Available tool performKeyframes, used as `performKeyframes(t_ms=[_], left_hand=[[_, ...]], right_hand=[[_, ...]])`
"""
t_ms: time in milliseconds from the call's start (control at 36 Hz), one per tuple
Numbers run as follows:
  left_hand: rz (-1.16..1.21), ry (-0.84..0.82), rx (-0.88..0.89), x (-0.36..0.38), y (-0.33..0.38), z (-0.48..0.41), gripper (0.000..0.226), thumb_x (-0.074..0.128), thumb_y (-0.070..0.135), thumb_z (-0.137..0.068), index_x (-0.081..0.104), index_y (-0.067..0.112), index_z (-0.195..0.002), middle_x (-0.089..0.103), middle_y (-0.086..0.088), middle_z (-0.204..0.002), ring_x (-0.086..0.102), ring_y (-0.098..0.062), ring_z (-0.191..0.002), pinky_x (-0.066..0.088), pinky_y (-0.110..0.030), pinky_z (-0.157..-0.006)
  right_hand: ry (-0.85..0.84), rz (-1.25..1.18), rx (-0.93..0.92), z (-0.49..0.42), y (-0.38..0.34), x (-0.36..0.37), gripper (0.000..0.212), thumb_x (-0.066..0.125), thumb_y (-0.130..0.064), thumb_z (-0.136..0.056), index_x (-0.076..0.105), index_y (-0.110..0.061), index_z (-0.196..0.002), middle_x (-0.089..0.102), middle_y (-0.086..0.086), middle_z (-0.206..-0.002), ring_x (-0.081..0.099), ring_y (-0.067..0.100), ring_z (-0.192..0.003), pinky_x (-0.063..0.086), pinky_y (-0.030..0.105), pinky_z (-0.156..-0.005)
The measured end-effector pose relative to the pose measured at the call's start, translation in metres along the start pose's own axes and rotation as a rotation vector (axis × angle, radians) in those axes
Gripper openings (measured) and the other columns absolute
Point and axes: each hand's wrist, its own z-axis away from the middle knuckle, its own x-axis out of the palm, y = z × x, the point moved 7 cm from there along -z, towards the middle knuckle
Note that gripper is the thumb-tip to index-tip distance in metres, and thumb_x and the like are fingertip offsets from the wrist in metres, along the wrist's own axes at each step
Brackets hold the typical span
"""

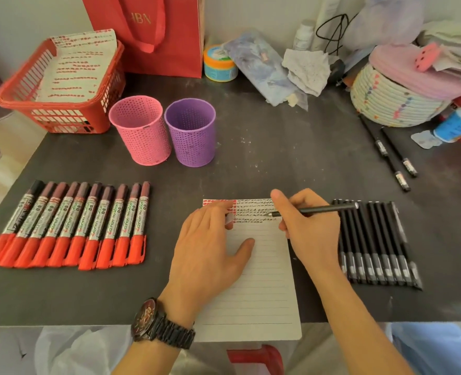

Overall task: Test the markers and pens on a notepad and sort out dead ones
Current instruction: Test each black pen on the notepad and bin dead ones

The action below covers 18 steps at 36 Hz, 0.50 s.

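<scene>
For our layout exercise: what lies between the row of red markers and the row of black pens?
Head view: the lined notepad, with the left grip flat on it and the right grip holding a black pen over it.

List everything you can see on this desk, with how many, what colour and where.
markers: about ten, red, row at front left
pens: about ten, black, row at front right, partly behind the right hand
loose pens: two or three, black, back right
notepad: one, white lined, front centre, red and black scribbles at its top
pink cup: one, behind the markers
purple cup: one, beside the pink cup
red basket: one, back left, holds a scribbled sheet
bag: one, red, back
woven basket: one, pale, back right
left hand: flat on the notepad, dark watch on wrist
right hand: holds one black pen, tip on the notepad
</scene>
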Motion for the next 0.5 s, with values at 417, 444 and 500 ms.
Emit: performKeyframes(t_ms=[417, 444, 500], left_hand=[[0.034, -0.027, -0.031, 0.003, -0.003, -0.001, 0.059, 0.061, 0.058, -0.08, 0.044, 0.031, -0.129, 0.046, 0.022, -0.097, 0.046, -0.002, -0.107, 0.018, -0.011, -0.101], [0.033, -0.029, -0.033, 0.003, -0.004, -0.001, 0.059, 0.061, 0.058, -0.08, 0.043, 0.031, -0.13, 0.045, 0.022, -0.097, 0.046, -0.003, -0.107, 0.018, -0.011, -0.102], [0.029, -0.028, -0.032, 0.003, -0.004, -0.001, 0.061, 0.064, 0.056, -0.08, 0.044, 0.031, -0.131, 0.045, 0.023, -0.097, 0.046, -0.003, -0.109, 0.019, -0.012, -0.102]], right_hand=[[0.017, 0.143, -0.041, -0.003, 0.013, 0.002, 0.03, 0.07, -0.016, -0.085, 0.053, -0.014, -0.061, 0.062, -0.004, -0.048, 0.06, 0.002, -0.044, 0.043, 0.01, -0.047], [0.017, 0.149, -0.043, -0.003, 0.014, 0.002, 0.03, 0.07, -0.017, -0.085, 0.053, -0.015, -0.06, 0.062, -0.004, -0.048, 0.059, 0.001, -0.044, 0.043, 0.01, -0.047], [0.02, 0.154, -0.045, -0.004, 0.015, 0.003, 0.03, 0.07, -0.018, -0.084, 0.052, -0.015, -0.06, 0.062, -0.004, -0.048, 0.058, 0.001, -0.043, 0.043, 0.01, -0.047]])
